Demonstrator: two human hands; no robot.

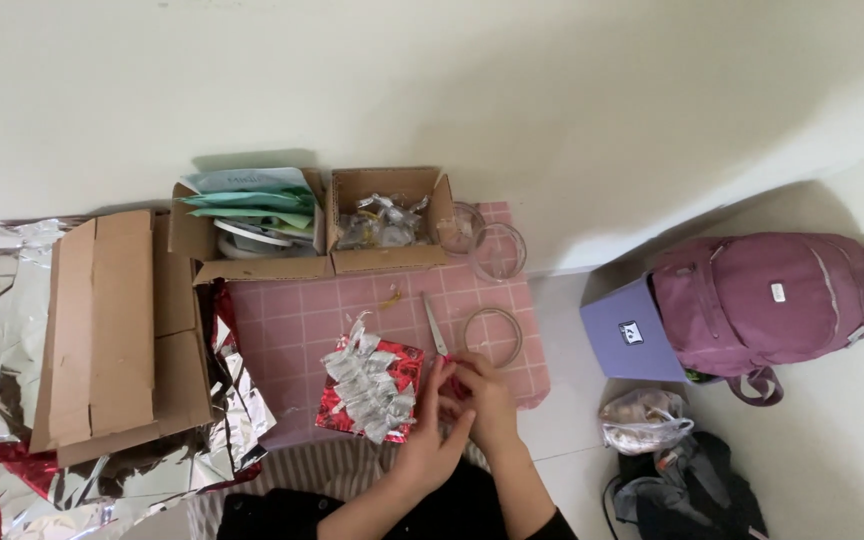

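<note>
Both my hands meet over the near edge of a pink checked mat [292,320]. My left hand [434,432] and my right hand [487,395] pinch a small red foil piece [449,388] between their fingertips. Just left of them lies a red foil sheet [404,368] covered with a pile of silver foil-wrapped pieces [367,385]. Beyond my hands, scissors [435,325] lie on the mat next to a clear round glass lid [492,335].
At the mat's far edge stand two open cardboard boxes, one with green packets [252,205], one with wrapped pieces [384,222], plus a glass jar [497,250]. Flattened cardboard [112,320] on silver foil lies left. A purple backpack [772,300] and bags sit right.
</note>
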